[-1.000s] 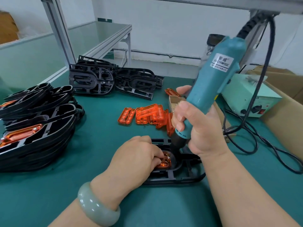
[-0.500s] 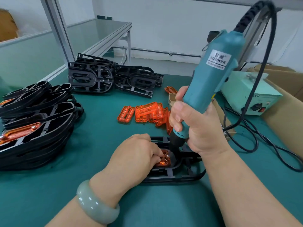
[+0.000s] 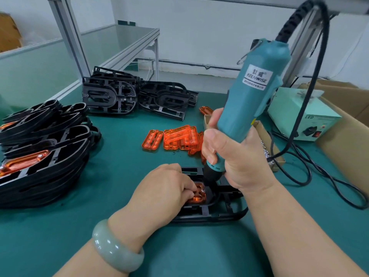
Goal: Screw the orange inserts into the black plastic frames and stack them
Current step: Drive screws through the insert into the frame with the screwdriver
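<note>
At the near centre of the mat (image 3: 119, 216) the black frame (image 3: 209, 213) lay flat, the orange insert (image 3: 198, 194) seated in it. The left hand (image 3: 165, 188) pinned the insert with curled fingers; the right hand (image 3: 231, 156) was wrapped round the electric screwdriver (image 3: 251, 92). Light, stiff, probably slick plastic: best lifted by the frame's rim. Beyond lay loose inserts (image 3: 179, 137), the finished stack (image 3: 40, 156) left, the cable (image 3: 290, 21) right.
</note>
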{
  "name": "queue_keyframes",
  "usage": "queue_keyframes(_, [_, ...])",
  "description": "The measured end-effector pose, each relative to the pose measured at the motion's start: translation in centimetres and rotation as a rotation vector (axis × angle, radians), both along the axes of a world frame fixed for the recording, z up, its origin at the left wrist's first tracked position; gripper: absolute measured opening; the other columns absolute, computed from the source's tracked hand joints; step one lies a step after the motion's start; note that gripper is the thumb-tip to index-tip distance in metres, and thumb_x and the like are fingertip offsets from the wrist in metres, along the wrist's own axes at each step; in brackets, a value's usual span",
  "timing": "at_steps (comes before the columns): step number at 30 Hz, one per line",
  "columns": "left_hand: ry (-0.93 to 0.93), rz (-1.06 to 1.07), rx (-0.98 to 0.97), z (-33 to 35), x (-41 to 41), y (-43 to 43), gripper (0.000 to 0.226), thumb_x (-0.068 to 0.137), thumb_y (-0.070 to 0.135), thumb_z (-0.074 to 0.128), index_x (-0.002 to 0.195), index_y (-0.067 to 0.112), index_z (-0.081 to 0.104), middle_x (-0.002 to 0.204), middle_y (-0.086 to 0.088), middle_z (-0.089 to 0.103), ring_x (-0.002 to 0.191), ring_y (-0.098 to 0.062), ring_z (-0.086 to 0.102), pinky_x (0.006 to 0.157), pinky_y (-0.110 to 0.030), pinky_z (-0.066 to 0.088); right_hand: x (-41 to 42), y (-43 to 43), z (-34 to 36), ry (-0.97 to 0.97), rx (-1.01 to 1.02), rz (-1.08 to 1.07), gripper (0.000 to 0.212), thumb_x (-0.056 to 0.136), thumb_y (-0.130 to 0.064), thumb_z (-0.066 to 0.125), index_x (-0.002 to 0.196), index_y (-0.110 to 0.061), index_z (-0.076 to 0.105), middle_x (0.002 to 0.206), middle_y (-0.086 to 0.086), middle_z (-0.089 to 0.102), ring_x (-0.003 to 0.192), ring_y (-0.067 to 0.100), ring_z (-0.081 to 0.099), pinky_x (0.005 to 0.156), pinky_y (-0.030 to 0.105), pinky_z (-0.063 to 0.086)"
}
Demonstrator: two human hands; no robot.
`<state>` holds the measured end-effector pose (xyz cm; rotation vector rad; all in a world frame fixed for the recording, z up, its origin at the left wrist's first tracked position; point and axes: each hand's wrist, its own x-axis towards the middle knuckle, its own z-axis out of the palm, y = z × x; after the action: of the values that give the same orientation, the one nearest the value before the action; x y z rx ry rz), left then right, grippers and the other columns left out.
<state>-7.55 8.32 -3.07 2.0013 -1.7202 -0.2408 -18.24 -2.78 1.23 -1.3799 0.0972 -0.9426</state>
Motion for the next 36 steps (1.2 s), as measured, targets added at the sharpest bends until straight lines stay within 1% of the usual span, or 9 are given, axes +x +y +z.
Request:
queue_keyframes(5, [-0.024, 0.005, 0.011, 0.1, 0.0, -0.1, 0.021, 0.089, 0.034, 0.058, 0.107, 0.037, 0.069, 0.088, 0.010, 0.049, 0.094, -0.013, 0.048, 0.080, -0.025, 0.039, -0.4, 0.0, -0.3, -0.008, -0.009, -0.046, 0.020, 0.077, -0.018, 0.063, 0.096, -0.019, 0.057, 0.054, -0.003, 0.046, 0.041, 0.014, 0.041, 0.051, 0.024, 0.039])
queue_keyframes(8, [-0.025, 0.002, 0.013, 0.0, 0.0, -0.1, 0.020, 0.089, 0.034, 0.058, 0.105, 0.037, 0.069, 0.083, 0.012, 0.042, 0.088, -0.010, 0.043, 0.077, -0.024, 0.037, -0.5, -0.1, -0.5, -0.023, 0.000, -0.011, 0.023, 0.078, -0.019, 0.064, 0.101, -0.020, 0.058, 0.056, -0.003, 0.049, 0.044, 0.014, 0.045, 0.054, 0.023, 0.041])
queue_keyframes(13, [0.020, 0.026, -0.010, -0.1, -0.1, 0.0, 0.019, 0.088, 0.033, 0.060, 0.104, 0.036, 0.070, 0.084, 0.012, 0.047, 0.093, -0.012, 0.047, 0.081, -0.028, 0.041, -0.9, -0.2, -0.6, -0.090, 0.034, -0.031, 0.025, 0.079, -0.022, 0.068, 0.101, -0.017, 0.057, 0.057, -0.005, 0.050, 0.044, 0.011, 0.046, 0.053, 0.023, 0.040])
queue_keyframes(16, [0.020, 0.024, -0.007, -0.1, -0.1, -0.1, 0.019, 0.088, 0.035, 0.060, 0.105, 0.037, 0.069, 0.081, 0.012, 0.045, 0.092, -0.010, 0.045, 0.082, -0.029, 0.041, -1.1, -0.2, -0.4, -0.109, 0.084, -0.018, 0.048, 0.071, -0.041, 0.081, 0.102, -0.015, 0.056, 0.058, -0.005, 0.049, 0.045, 0.011, 0.046, 0.052, 0.022, 0.040])
queue_keyframes(19, [0.033, 0.021, -0.003, -0.1, 0.0, -0.1, 0.019, 0.088, 0.035, 0.059, 0.105, 0.038, 0.069, 0.079, 0.013, 0.042, 0.088, -0.008, 0.041, 0.078, -0.026, 0.040, -1.0, 0.0, -0.1, -0.120, 0.075, -0.010, 0.053, 0.069, -0.047, 0.081, 0.102, -0.014, 0.055, 0.059, -0.005, 0.049, 0.045, 0.011, 0.046, 0.052, 0.022, 0.039])
queue_keyframes(26, [0.055, 0.020, 0.002, -0.2, 0.0, 0.0, 0.020, 0.089, 0.035, 0.058, 0.107, 0.038, 0.069, 0.083, 0.013, 0.043, 0.090, -0.007, 0.040, 0.081, -0.024, 0.038, -1.4, -0.4, 0.5, -0.250, 0.183, 0.012, 0.046, 0.074, -0.038, 0.080, 0.103, -0.015, 0.052, 0.061, -0.008, 0.050, 0.047, 0.007, 0.048, 0.053, 0.022, 0.040])
queue_keyframes(28, [0.044, 0.020, 0.001, -0.2, 0.0, 0.0, 0.019, 0.090, 0.036, 0.057, 0.105, 0.038, 0.069, 0.083, 0.013, 0.043, 0.090, -0.008, 0.040, 0.080, -0.023, 0.037, -1.4, -0.6, -0.1, -0.259, 0.270, -0.032, 0.030, 0.082, -0.029, 0.073, 0.101, -0.016, 0.053, 0.060, -0.007, 0.049, 0.046, 0.007, 0.047, 0.053, 0.022, 0.039])
queue_keyframes(30, [0.022, 0.022, -0.002, -0.3, -0.1, 0.0, 0.017, 0.090, 0.036, 0.057, 0.102, 0.037, 0.069, 0.082, 0.013, 0.041, 0.089, -0.008, 0.041, 0.078, -0.022, 0.035, -1.4, -0.7, -0.7, -0.271, 0.377, -0.073, 0.014, 0.086, -0.023, 0.058, 0.098, -0.017, 0.054, 0.058, -0.007, 0.047, 0.045, 0.007, 0.045, 0.052, 0.021, 0.039])
queue_keyframes(36, [-0.032, 0.026, 0.001, -0.1, 0.0, 0.3, 0.020, 0.090, 0.041, 0.054, 0.105, 0.043, 0.067, 0.084, 0.015, 0.043, 0.089, -0.006, 0.044, 0.078, -0.022, 0.036, -1.7, -1.1, -1.7, -0.338, 0.616, -0.126, 0.010, 0.084, -0.029, 0.053, 0.090, -0.020, 0.054, 0.057, -0.010, 0.045, 0.044, 0.003, 0.043, 0.051, 0.018, 0.043])
